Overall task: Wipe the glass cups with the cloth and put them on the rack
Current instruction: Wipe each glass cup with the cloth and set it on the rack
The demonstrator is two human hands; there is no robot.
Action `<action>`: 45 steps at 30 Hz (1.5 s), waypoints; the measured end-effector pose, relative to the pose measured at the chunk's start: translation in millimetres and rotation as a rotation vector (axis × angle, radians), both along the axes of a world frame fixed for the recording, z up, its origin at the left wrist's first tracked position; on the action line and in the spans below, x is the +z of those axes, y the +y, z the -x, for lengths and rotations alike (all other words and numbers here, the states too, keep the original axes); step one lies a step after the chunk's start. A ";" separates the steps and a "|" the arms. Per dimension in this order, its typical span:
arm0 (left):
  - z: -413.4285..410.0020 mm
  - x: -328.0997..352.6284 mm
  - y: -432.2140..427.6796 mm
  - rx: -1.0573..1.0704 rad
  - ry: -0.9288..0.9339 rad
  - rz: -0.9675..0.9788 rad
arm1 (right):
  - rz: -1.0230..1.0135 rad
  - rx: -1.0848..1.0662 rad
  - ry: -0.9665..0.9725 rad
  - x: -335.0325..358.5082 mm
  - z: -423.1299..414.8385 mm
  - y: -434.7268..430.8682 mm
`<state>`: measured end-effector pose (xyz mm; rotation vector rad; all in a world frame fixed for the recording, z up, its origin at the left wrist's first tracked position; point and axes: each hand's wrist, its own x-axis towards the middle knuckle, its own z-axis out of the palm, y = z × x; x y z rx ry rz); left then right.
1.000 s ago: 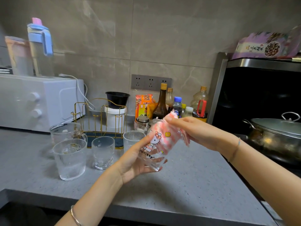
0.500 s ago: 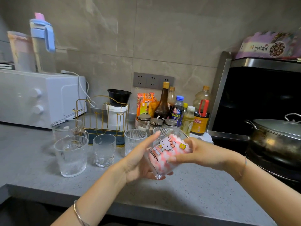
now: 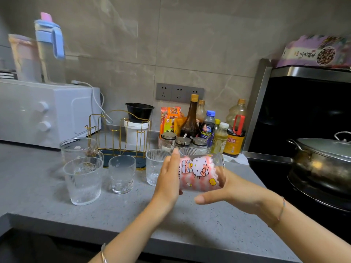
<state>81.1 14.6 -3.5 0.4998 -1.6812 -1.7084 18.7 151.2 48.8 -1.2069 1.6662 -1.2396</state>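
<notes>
the left hand stands flat with fingers straight up, its palm pressed against the base of the cartoon cup, which lies on its side in the air just above the counter. the right hand meets the cup's mouth from the other end. its thumb pokes out bare beneath the glass, but its fingers are lost among the pink-and-white cloth stuffed inside the cup, so i cannot tell whether they clasp it. this looks like the inside wipe of this cup, midway. the gold wire rack behind holds no glass, so nothing seems racked yet. standing on the counter are a tall ribbed cup, a small cup, a second ribbed cup, a handled glass mug and one more rim half hidden behind the hands. whether any of them is wiped cannot be judged. the counter is grey and speckled. a white oven sits at the left, sauce bottles stand against the grey tiled wall, and a lidded pot sits on the dark hob at the right.
</notes>
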 end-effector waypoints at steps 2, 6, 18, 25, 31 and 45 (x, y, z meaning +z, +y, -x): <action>-1.6 -0.9 -0.3 0.016 0.039 0.134 | 0.044 -0.024 -0.020 -4.3 0.3 0.2; -4.3 -3.9 -0.4 -0.011 0.104 0.177 | 0.119 -0.111 -0.059 -7.8 2.3 -1.7; -7.1 2.5 -3.6 -0.111 0.037 0.224 | 0.280 -0.265 -0.037 -4.0 1.9 -2.7; -20.2 17.7 -6.6 -0.395 -0.206 -0.211 | 0.093 -0.172 0.312 -5.1 0.8 3.0; -7.8 3.9 -1.5 -0.110 -0.039 -0.047 | 0.148 -0.059 0.167 -11.1 -11.1 -2.6; -11.8 -3.4 -4.1 -0.208 0.102 0.278 | 0.249 -0.232 0.031 -8.9 5.6 -1.9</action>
